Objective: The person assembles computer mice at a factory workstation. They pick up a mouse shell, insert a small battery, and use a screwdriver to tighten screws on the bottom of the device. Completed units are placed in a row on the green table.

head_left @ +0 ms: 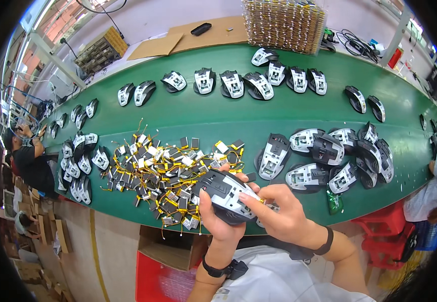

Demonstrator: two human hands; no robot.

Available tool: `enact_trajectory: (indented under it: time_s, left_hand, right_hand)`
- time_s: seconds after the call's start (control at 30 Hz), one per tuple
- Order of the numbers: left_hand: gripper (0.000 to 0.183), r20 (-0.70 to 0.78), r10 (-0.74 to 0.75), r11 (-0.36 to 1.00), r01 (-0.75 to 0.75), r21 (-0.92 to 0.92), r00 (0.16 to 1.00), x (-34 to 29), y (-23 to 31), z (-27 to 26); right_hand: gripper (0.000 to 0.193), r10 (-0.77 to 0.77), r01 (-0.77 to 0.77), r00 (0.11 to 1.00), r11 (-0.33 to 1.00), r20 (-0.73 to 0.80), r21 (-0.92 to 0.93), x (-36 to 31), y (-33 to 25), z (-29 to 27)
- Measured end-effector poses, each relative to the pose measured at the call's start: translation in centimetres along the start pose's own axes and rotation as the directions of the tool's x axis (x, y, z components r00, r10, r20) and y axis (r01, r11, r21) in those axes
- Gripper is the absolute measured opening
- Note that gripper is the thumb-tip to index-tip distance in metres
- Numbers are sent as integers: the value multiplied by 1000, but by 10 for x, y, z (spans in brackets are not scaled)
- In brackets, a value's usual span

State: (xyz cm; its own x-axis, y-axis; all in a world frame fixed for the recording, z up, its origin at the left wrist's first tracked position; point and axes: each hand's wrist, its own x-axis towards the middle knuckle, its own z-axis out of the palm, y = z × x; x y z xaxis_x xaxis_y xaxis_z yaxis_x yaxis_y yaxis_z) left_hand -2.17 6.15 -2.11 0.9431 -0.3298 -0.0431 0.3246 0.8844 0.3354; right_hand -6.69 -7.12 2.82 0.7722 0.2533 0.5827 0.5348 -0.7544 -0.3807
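A partly built computer mouse [224, 190], black with a pale inner frame, rests in my left hand [219, 225], whose thumb and fingers wrap round its sides. My right hand [290, 215] is at the right end of this mouse, its fingers bent and drawn together. A speck of yellow shows by those fingertips, but what they pinch is hidden. Just left of my hands lies a spread heap of small battery packs [168, 183] with yellow tape and thin wires. To the right, several more open mice [306, 177] are bunched together, some stacked on others.
The green bench [178, 113] carries a far row of open mice [232, 84] and a left cluster [77, 166]. A tall stack of clear trays [285, 27] stands behind, beside flat cardboard [203, 36]. Red stools [389, 234] are at right; a co-worker [29, 161] is at far left.
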Motion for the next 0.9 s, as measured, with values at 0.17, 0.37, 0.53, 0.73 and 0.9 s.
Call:
enact_trajectory:
  time_s: [0.17, 0.37, 0.53, 0.73, 0.9]
  left_hand:
    - [68, -16, -78, 993, 76, -95, 997, 1, 4, -7]
    - [70, 17, -96, 988, 97, -119, 995, 1, 5, -2]
    - [70, 107, -138, 975, 154, -159, 985, 5, 2, -10]
    - [74, 99, -234, 960, 246, -134, 967, 3, 8, -6]
    - [84, 195, -348, 896, 386, -218, 917, 5, 4, -7]
  right_hand:
    - [43, -142, 142, 990, 990, 8, 12, -4, 10, -8]
    - [41, -165, 167, 986, 983, -27, 82, 4, 10, -10]
    - [39, -85, 71, 995, 977, 59, 202, -3, 14, -13]
    - [33, -55, 4, 989, 939, 140, 343, 4, 17, -20]
    - [31, -180, 179, 983, 958, -16, 224, -7, 8, -9]
